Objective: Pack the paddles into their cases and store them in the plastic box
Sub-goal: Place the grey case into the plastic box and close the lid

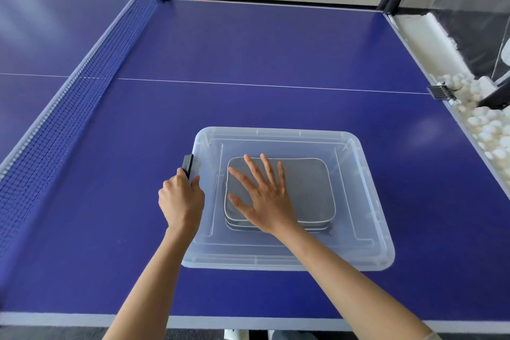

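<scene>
Clear plastic, that's your plastic box (367,229): see-through walls, rounded corners, a stepped rim, sitting on the blue desk (248,50) on your side of the white centre line. Everything below I'll place off that box.

Inside it, on the floor of the box and a bit toward its left wall, you've got the paddle cases (311,190). They're grey, squarish with rounded corners and pale piping round the edge, and they look stacked: you can see extra piped edges peeking out along the near side. How many are in the pile I honestly can't tell.

Your right hand (265,201) is flat on top of the stack, palm down, fingers (252,167) spread wide and not gripping anything.

Your left hand (180,199) is at the box's left rim, fingers curled closed around that edge, just beside the dark latch (188,164) that sticks up on that side.

Left of the box runs the blue net (82,85). Off to the right of the box, past the desk edge, there's a heap of white balls (485,124).
</scene>
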